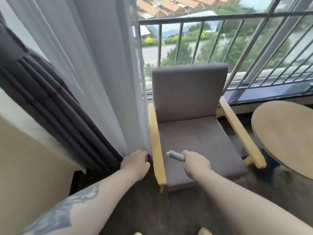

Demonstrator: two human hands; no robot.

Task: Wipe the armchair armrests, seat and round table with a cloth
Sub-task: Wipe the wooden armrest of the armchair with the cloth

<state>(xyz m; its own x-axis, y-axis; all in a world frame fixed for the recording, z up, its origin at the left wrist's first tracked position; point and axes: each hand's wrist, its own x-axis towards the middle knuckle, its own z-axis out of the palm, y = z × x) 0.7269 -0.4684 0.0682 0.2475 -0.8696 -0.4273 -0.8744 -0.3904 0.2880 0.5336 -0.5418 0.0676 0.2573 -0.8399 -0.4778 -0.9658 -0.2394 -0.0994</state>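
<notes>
An armchair with a grey seat, grey backrest and pale wooden armrests stands before me. Its left armrest runs beside the curtain and its right armrest faces the round table. My right hand grips a rolled grey cloth just above the front of the seat. Left of that armrest, my left hand hovers with loosely curled fingers by the curtain edge, holding nothing.
White sheer curtain and dark drapes hang close on the left. A window with a metal railing is behind the chair. Dark carpet lies in front. A beige wall fills the lower left.
</notes>
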